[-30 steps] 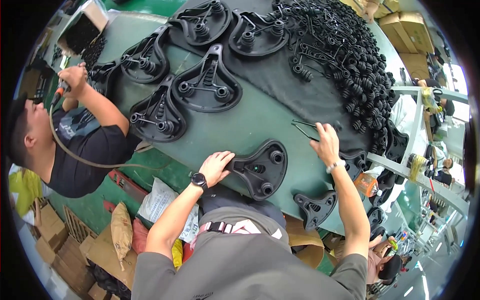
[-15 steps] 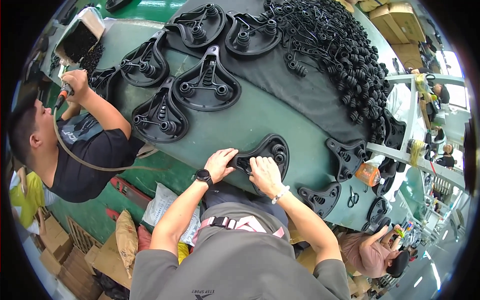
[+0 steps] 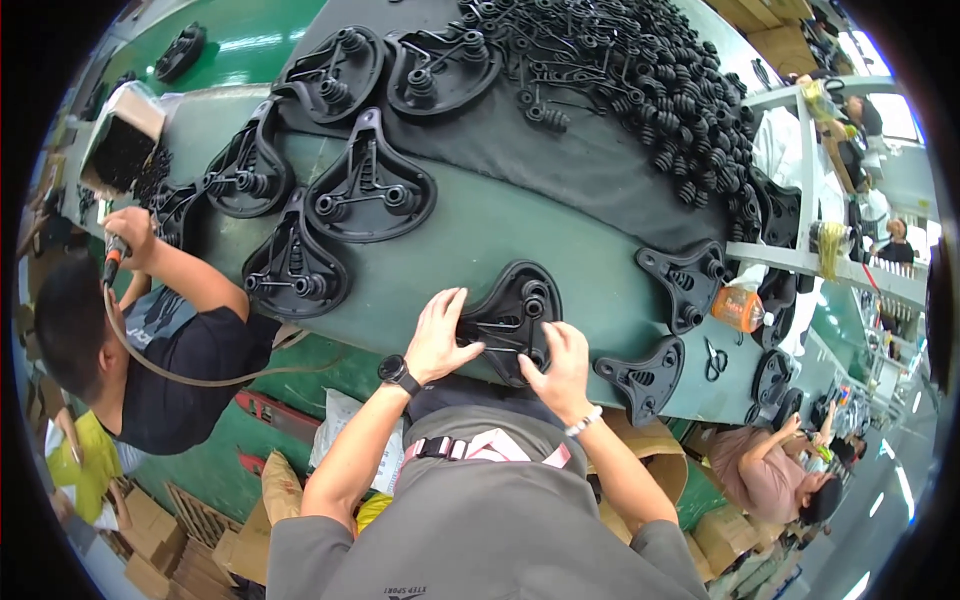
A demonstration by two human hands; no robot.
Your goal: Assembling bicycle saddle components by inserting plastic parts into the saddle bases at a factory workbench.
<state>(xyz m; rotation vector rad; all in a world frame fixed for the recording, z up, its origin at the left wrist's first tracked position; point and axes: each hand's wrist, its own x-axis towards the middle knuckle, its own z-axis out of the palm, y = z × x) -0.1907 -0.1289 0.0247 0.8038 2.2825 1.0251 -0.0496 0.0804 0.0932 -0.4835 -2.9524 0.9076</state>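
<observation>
A black bicycle saddle point(image 3: 512, 300) lies upside down at the table's near edge in front of me. Its metal rails and coil springs face up. Along its left side rests my left hand point(image 3: 438, 338), fingers stretched and spread, thumb pointing in over the rail. My right hand point(image 3: 562, 372) is at the lower right lobe, with thumb and fingers apart; its thumb touches or nearly touches the rail. What lies under the palms is hidden.
Several upturned saddles point(image 3: 370, 190) stand at left. A pile of black springs and rails point(image 3: 640, 90) covers the far right on dark cloth. At right are two saddle shells point(image 3: 645, 375), an orange bottle point(image 3: 738, 308) and scissors point(image 3: 715, 360). A co-worker point(image 3: 170, 350) holds a corded tool at left.
My right hand has come off the middle of the saddle and opened at its right lobe. My left hand has spread its fingers. The saddle has turned more upright, its narrow end nearer me.
</observation>
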